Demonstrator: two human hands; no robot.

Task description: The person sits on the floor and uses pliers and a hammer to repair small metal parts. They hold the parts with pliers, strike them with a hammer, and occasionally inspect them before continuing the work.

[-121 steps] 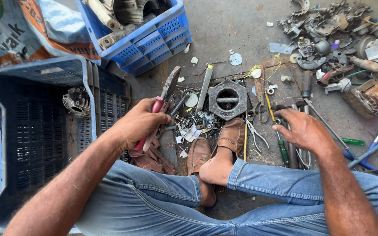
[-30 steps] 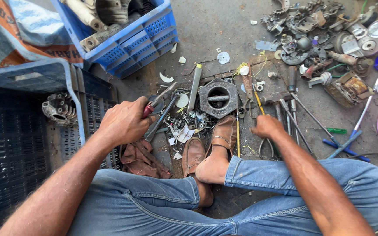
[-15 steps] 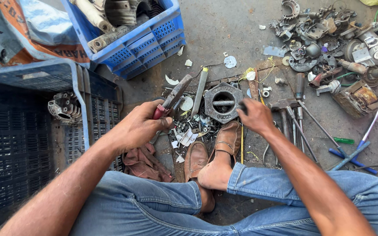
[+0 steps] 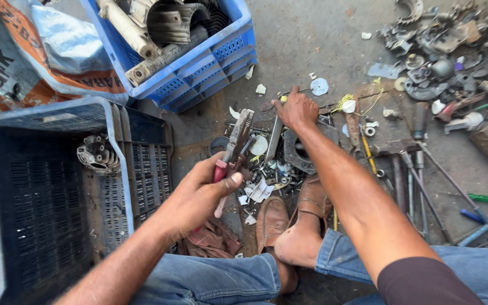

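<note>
Sitting on a workshop floor, a person grips red-handled pliers [image 4: 234,148] in the left hand [image 4: 199,195], fingers closed round the handles, the metal jaws pointing up and away over a litter of small parts [image 4: 264,183]. The right hand [image 4: 296,108] reaches forward, fingers spread and curled down onto the floor beside a flat metal bar [image 4: 273,138], just above a dark round metal housing [image 4: 299,149]; it holds nothing that can be seen. A dark blue crate [image 4: 46,197] walls in the left side, its rim close to the left forearm. A second blue crate [image 4: 199,62] of metal tubes sits beyond, leaving a strip of bare concrete between. Screwdrivers and rods [image 4: 419,175] lie right of the right arm. Scrap metal [image 4: 453,39] crowds the far right corner.
</note>
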